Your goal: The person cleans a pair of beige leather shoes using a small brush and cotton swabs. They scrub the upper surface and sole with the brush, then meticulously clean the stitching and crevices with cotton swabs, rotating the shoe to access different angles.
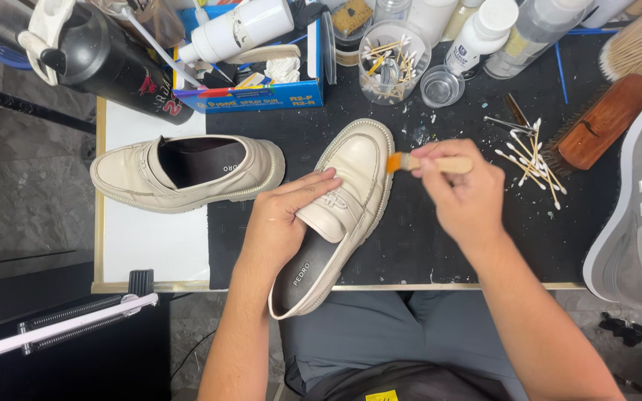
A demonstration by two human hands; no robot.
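The left hand (280, 223) is pressing flat on a cream loafer (343, 200), fingers lying across its strap, steadying it at the bench's near edge with the heel hanging off. The right hand (464, 189) is pinching a small brush (429, 163), its orange bristles touching the loafer's right side by the toe. No coating is showing clearly on the leather, so most of the brushing seems left. The second loafer (187, 171) is lying untouched toward the bench's left edge. Cotton swabs (533, 160) are lying scattered to the right.
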